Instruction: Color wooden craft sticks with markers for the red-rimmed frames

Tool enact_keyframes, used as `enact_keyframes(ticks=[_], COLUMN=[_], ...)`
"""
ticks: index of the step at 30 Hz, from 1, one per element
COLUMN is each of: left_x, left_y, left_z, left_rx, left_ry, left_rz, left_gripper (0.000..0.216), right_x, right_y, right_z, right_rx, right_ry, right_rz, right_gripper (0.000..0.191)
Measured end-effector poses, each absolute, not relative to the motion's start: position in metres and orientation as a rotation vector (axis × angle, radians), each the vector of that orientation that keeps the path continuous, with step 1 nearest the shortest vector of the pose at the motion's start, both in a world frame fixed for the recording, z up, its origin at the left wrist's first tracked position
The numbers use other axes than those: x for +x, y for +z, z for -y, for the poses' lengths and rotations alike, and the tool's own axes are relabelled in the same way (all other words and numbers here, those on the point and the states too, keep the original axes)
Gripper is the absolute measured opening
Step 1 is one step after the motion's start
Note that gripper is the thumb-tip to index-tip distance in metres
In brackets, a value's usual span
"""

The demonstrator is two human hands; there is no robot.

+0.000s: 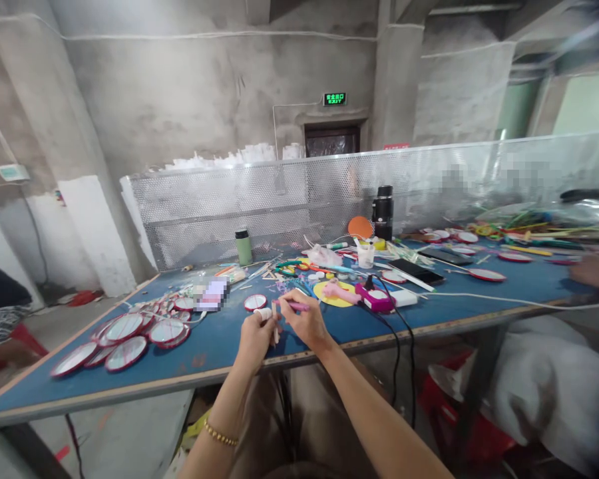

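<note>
My left hand [254, 340] is closed on a thin pale wooden stick [275, 324], held upright near the table's front edge. One of its fingers has a white wrap [264, 313]. In my right hand [307, 324] is a slim magenta pen-like tool [297, 306], gripped between thumb and fingers, its tip close to the stick. Whether tip and stick touch, I cannot tell. Just beyond my left hand lies a small round red-rimmed disc [255, 303] with a pale face. A yellow oval piece [322, 293] is on the table to the right of my right hand.
Red-rimmed discs [124, 327] pile up at left near a phone [213, 293]. A green bottle [243, 247], black thermos [383, 214] and white cup [365, 254] stand behind. A magenta box [379, 299] trails black cables over the table edge [359, 345]. A person sits at right.
</note>
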State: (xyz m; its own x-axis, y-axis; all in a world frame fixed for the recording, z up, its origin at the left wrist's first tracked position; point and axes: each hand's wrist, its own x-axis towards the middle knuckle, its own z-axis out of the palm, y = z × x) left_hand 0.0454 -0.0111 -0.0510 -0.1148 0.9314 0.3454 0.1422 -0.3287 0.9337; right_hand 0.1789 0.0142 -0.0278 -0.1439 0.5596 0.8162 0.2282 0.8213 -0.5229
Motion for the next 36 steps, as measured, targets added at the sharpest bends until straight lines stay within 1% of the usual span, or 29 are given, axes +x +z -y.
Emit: enact_keyframes(ticks=[6, 13, 23, 32, 36], left_x=[0.0443, 0.0422, 0.0444, 0.0441, 0.0449], left_y=[-0.056, -0.0592, -0.0529, -0.0557, -0.0534], left_z=[0.0067, 0.0043, 0.0085, 0.0084, 0.0097], left_rx=[1.49, 1.49, 1.474, 1.497, 1.495], left_ry=[1.51, 1.505, 1.506, 1.515, 1.506], left_rz=[-1.21, -1.191, -1.217, -1.202, -1.207], left_gripper=[0.04, 0.035, 0.031, 0.033, 0.031], right_x=[0.1789, 0.1789, 0.1787, 0.177, 0.1764], right_y=[-0.0277, -0.0277, -0.0284, -0.0297, -0.0293], right_z=[-0.0147, -0.0154, -0.0168, -0.0176, -0.0181], right_rx=[-0.614, -0.629, -0.655, -0.602, -0.606], right_ry=[0.336, 0.341, 0.308, 0.314, 0.292], right_rz=[1.724, 1.713, 1.7, 1.701, 1.677], right_gripper=[0.019, 0.02, 0.02, 0.018, 0.021])
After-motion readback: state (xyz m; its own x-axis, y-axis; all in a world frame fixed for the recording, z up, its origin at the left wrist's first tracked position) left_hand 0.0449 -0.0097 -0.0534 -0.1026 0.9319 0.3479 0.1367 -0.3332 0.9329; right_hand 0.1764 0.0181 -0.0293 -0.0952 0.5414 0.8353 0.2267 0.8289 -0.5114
